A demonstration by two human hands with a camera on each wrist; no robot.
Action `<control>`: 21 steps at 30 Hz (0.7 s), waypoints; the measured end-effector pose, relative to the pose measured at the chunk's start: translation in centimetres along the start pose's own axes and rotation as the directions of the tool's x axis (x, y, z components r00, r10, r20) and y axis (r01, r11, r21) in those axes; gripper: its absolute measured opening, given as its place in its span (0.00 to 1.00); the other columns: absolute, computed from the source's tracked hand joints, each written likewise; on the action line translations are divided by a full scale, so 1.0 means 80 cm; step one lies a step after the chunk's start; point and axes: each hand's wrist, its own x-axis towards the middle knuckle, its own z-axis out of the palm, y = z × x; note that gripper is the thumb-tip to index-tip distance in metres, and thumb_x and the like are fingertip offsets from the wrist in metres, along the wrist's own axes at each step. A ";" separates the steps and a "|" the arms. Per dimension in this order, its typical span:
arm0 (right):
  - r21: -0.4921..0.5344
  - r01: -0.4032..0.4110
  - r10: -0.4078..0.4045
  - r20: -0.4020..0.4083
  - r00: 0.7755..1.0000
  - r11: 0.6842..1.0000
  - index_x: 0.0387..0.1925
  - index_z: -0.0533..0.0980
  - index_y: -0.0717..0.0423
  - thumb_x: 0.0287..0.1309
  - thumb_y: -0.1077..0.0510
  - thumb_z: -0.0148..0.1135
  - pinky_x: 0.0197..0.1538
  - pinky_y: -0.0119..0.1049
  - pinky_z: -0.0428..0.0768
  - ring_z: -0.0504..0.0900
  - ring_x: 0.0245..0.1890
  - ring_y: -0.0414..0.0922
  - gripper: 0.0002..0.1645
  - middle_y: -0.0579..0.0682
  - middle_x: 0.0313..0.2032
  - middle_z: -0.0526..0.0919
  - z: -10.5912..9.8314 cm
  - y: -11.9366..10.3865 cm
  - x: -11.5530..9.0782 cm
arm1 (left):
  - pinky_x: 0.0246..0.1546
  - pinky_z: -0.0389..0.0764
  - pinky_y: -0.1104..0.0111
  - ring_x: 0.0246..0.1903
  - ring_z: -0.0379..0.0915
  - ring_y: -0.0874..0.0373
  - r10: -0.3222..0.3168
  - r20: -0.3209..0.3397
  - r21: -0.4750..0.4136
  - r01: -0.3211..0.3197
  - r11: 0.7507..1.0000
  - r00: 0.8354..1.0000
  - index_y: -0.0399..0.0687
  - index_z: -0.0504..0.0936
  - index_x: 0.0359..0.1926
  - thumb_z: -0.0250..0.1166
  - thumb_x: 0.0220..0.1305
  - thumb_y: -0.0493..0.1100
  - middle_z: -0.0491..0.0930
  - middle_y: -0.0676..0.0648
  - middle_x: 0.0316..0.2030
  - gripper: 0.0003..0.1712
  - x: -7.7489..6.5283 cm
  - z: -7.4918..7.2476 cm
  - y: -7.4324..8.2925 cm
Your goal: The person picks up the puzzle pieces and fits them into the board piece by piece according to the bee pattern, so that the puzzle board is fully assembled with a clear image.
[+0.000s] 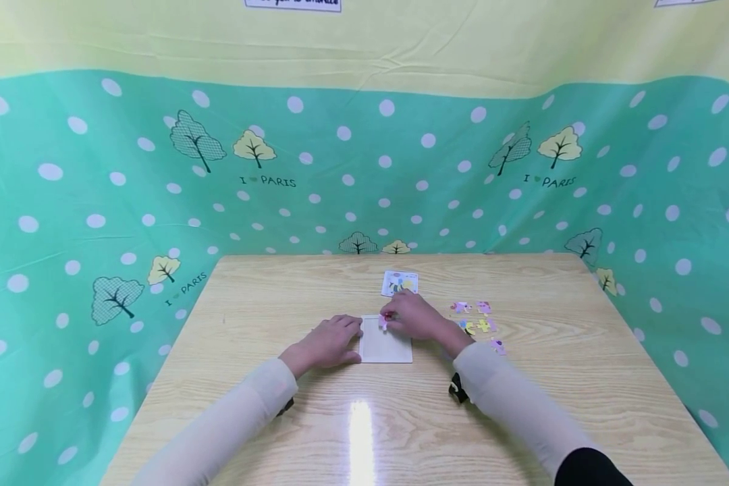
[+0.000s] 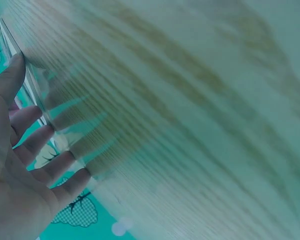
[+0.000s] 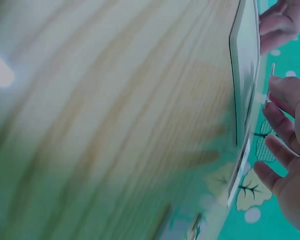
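Note:
A white, shallow puzzle tray (image 1: 385, 348) lies flat in the middle of the table. Against its left edge rests my left hand (image 1: 331, 342), thumb at the near corner and fingers toward the far one; the left wrist view shows those fingers (image 2: 65, 160) spread and fairly straight. My right hand (image 1: 418, 316) pinches a pink and red jigsaw piece (image 1: 383, 323) over the far part of the tray. Seen edge-on in the right wrist view, the piece (image 3: 273, 70) sits between thumb and index finger, held above the tray (image 3: 246, 55).
Several loose jigsaw pieces (image 1: 484, 325) lie to the right of the tray, some partly hidden by my right arm. Behind the tray is a picture card (image 1: 391, 275) with a bee on it. A green dotted cloth (image 1: 316, 223) hangs along the table's back edge.

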 end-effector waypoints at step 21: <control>-0.102 0.014 -0.010 0.034 0.999 0.995 0.55 0.84 0.47 0.64 0.52 0.66 0.63 0.44 0.77 0.80 0.53 0.47 0.18 0.47 0.47 0.87 0.025 -0.025 0.031 | 0.67 0.74 0.48 0.70 0.67 0.43 0.029 -0.031 0.021 -0.028 0.999 0.999 0.47 0.78 0.61 0.66 0.62 0.68 0.71 0.43 0.71 0.38 -0.001 0.002 -0.003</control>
